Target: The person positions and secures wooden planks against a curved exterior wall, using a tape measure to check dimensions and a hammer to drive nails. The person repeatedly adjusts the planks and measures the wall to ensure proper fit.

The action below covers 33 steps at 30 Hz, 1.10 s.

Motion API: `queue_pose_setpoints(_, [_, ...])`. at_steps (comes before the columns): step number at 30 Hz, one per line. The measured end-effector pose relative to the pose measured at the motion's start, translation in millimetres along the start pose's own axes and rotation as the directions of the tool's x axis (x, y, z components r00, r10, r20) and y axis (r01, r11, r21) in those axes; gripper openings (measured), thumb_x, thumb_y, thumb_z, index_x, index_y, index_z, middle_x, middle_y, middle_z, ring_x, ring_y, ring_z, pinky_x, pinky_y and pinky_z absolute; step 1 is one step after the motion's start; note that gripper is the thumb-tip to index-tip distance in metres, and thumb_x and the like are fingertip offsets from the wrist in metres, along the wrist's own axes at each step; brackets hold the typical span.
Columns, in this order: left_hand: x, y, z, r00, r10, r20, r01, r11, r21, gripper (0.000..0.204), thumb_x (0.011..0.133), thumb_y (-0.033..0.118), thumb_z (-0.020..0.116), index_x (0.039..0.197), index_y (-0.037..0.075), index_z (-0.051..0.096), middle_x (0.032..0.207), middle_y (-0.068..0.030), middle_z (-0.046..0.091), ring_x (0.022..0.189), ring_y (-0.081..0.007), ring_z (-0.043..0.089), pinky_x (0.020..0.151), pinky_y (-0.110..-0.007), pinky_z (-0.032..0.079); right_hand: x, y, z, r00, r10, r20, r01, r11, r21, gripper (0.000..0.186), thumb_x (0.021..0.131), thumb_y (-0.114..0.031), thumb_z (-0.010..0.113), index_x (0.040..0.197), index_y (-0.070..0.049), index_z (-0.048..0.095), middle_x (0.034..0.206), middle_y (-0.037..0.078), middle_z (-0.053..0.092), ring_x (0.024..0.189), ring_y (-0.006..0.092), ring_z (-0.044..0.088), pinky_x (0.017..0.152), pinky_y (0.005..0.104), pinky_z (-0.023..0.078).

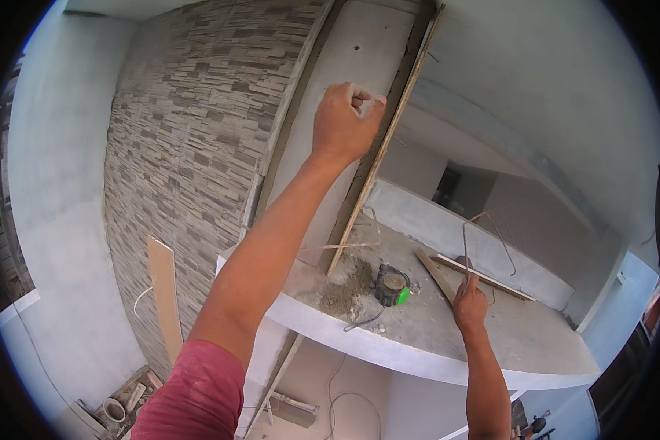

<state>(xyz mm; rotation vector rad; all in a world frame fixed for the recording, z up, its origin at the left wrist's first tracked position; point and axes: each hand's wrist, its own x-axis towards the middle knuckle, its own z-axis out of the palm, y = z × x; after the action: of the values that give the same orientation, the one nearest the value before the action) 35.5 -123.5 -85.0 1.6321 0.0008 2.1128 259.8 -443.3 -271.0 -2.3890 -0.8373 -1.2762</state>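
Observation:
My left hand [348, 123] is raised before the grey plastered pillar [348, 66], near the wooden strip [389, 139] along its right edge. Its fingers are curled in with the thumb close to them; anything inside is too small to make out. Lower right, over the ledge, my right hand [470, 304] is closed around the lower end of a thin bent metal rod [465, 238], which rises and folds over to the right. A dark rounded thing shows just above that hand, its kind unclear. Another bent rod [378, 229] sits by the strip's lower part.
On the grey ledge [521, 345] lie a black-and-green object [391, 284] like a tape measure, crumbled mortar [348, 290] and wooden pieces [436, 275]. Stone-patterned tiles [191, 110] cover the wall at left, where a board [165, 293] stands. Below the ledge hangs a cable [331, 396].

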Motion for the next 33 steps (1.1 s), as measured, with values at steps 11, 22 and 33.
queue_pose_setpoints(11, [76.0, -37.4, -31.0, 0.993, 0.115, 0.02, -0.116, 0.983, 0.144, 0.051, 0.086, 0.047, 0.07, 0.113, 0.004, 0.068, 0.11, -0.0231, 0.067, 0.1, -0.0313, 0.065, 0.091, -0.042, 0.05, -6.0, -5.9, 32.9, 0.962, 0.073, 0.262, -0.045, 0.993, -0.111, 0.017, 0.098, -0.017, 0.044, 0.111, -0.005, 0.044, 0.073, 0.023, 0.068, 0.067, 0.0435, 0.068, 0.063, 0.0541, 0.053])
queue_pose_setpoints(22, [-193.1, 39.8, 84.6, 0.034, -0.566, 0.824, -0.252, 0.793, 0.555, 0.083, 0.087, 0.067, 0.056, 0.123, -0.008, 0.06, 0.114, -0.0191, 0.068, 0.114, -0.0315, 0.064, 0.092, -0.042, 0.053, -12.7, -1.7, 33.9, 0.934, -0.053, 0.354, 0.103, 0.987, -0.125, 0.023, 0.093, -0.022, 0.051, 0.099, -0.002, 0.061, 0.08, 0.024, 0.069, 0.073, 0.0439, 0.069, 0.072, 0.0542, 0.054])
queue_pose_setpoints(33, [-211.4, 44.4, 71.1, 0.293, -0.262, 0.919, -0.008, 0.961, 0.277, 0.077, 0.09, 0.051, 0.056, 0.137, -0.009, 0.043, 0.13, -0.0306, 0.054, 0.118, -0.0415, 0.059, 0.095, -0.042, 0.05, -7.3, 13.8, 33.0, 0.971, -0.228, -0.072, 0.235, 0.964, 0.123, 0.017, 0.092, -0.016, 0.057, 0.093, 0.001, 0.058, 0.092, 0.02, 0.059, 0.09, 0.0405, 0.056, 0.078, 0.0494, 0.042])
